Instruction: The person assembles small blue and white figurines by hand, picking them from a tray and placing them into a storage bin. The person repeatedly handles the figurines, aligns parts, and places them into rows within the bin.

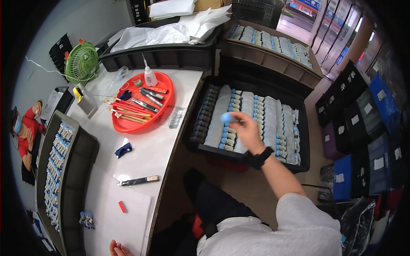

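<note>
My right hand [247, 131], with a dark band on the wrist, pinches a small figurine with a round light-blue top [226, 118]. It is over a black crate [200, 148] holding rows of similar blue-topped figurines between strips of pale padding. The hand hides most of the held figurine. At the picture's lower edge, my left hand [119, 248] rests by the white table [104, 187]. Its fingers are loosely bent and slightly apart, and nothing shows in them; the rest is cut off. Nearest to it are a small red block [122, 207] and a pair of blue figurines [86, 219].
A red tray [164, 106] holds brushes, pens and a squeeze bottle [149, 77]. A grey crate of figurines [79, 158] lines the table's left side. Also there are a cutter knife [139, 181] and green fan [82, 63]. A co-worker [30, 132] sits far left. Bins [354, 119] stack right.
</note>
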A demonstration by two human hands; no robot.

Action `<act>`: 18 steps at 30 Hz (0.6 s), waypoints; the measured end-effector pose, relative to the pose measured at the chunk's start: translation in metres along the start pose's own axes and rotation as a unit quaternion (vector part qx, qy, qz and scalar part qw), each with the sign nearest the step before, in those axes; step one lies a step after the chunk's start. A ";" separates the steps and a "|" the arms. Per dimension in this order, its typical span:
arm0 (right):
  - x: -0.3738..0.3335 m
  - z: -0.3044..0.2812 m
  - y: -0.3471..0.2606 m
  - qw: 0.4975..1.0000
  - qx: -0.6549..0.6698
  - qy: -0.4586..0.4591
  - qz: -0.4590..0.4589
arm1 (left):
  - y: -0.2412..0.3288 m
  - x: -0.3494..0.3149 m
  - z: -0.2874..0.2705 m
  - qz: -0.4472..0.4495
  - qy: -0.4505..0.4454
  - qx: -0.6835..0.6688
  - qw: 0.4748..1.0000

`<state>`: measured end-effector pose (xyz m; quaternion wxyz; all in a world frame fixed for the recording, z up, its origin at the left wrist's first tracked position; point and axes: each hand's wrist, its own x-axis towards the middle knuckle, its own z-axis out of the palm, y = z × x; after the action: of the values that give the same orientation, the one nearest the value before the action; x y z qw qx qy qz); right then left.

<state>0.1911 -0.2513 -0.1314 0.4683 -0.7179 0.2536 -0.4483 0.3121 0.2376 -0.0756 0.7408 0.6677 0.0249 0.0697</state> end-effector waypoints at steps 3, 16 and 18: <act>0.011 -0.104 0.078 0.981 -0.157 0.118 0.007 | -0.001 0.003 -0.001 0.002 0.015 0.005 1.000; -0.029 -0.249 0.193 0.897 -0.395 0.024 0.195 | -0.001 0.000 0.010 0.000 0.015 0.041 0.999; -0.028 -0.251 0.209 0.889 -0.423 0.032 0.173 | -0.002 0.001 0.012 0.003 0.031 0.055 0.998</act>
<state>-0.0316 -0.4321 -0.2909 0.1819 -0.7780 0.5542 -0.2334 0.3149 0.2253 -0.0759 0.7019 0.7047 0.0501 0.0908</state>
